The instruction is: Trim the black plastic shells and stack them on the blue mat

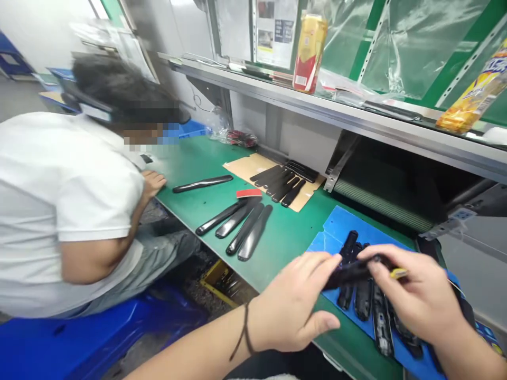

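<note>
A long black plastic piece [350, 274], blurred by motion, is held between my two hands above a blue sheet. My left hand [297, 301] has its fingers against the near-left end of the piece, with the thumb standing apart below. Wrapped around the other end is my right hand [415, 293], its thumb and fingers closed. Something small and yellow [398, 273] sticks out by the right fingers; its kind is unclear. Beneath the hands, several black plastic parts [382, 327] lie side by side on the blue sheet [336, 224], some showing their inner side.
Several glossy black strips [247, 229] and a red rectangle [249, 193] lie on the green table [285, 232]. More black pieces rest on cardboard [233, 164]. A co-worker [79, 200] sits at left. A shelf [277, 95] runs overhead, carrying a drink carton [310, 53].
</note>
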`<move>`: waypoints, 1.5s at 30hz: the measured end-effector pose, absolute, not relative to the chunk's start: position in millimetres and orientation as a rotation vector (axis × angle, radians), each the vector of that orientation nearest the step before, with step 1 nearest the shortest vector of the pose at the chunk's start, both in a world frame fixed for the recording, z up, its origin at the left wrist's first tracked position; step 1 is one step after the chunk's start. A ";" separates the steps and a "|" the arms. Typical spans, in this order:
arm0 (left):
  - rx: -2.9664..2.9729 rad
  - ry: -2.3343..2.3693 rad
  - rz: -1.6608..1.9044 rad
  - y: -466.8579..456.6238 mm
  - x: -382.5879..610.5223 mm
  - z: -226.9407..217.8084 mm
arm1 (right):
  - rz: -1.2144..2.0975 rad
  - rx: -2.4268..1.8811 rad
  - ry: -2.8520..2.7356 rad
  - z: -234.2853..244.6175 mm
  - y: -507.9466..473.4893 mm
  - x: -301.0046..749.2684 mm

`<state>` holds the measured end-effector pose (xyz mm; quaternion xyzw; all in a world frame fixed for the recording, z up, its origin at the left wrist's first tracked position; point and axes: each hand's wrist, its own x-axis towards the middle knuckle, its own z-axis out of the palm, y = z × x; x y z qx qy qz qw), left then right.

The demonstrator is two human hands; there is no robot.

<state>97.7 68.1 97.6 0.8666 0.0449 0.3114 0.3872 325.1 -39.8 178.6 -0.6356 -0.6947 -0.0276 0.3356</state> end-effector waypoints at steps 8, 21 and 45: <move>1.024 0.312 0.575 2.6 64.3 55.9 | 0.126 -1.396 -1.709 90.4 -70.9 219.5; 0.879 0.643 0.753 -11.0 -15.7 42.4 | 0.070 -1.190 -1.305 47.5 -82.8 153.8; 0.511 0.562 0.969 23.9 -14.5 48.5 | 0.267 -1.116 -1.795 21.9 -81.1 133.5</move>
